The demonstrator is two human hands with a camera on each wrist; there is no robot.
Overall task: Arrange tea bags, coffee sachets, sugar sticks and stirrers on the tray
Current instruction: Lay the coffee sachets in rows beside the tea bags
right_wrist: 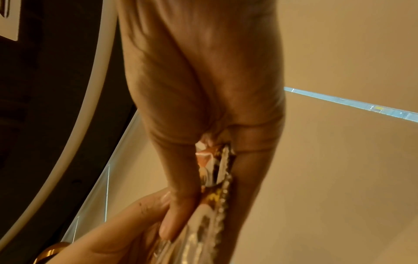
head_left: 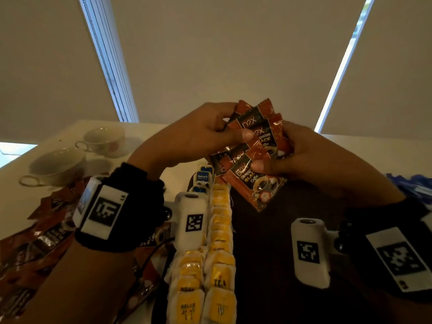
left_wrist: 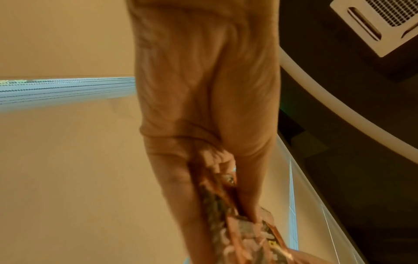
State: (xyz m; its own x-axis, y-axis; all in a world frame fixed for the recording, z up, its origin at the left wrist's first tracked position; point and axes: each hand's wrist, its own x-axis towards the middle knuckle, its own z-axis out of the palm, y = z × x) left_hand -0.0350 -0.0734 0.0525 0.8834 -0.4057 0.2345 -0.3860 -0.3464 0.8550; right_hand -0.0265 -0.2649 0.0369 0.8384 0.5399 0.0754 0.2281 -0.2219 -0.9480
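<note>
A bunch of red-brown coffee sachets is held up over the dark tray by both hands. My left hand pinches the upper sachets with its thumb on the front. My right hand grips the lower sachets from the right. The left wrist view shows the sachets between thumb and fingers of the left hand. In the right wrist view the sachets sit edge-on in the right hand. Yellow tea bags lie in two rows along the tray's left side.
More coffee sachets lie loose on the white table at the left. Two teacups stand at the back left. Blue packets lie at the right edge. Window blinds fill the background.
</note>
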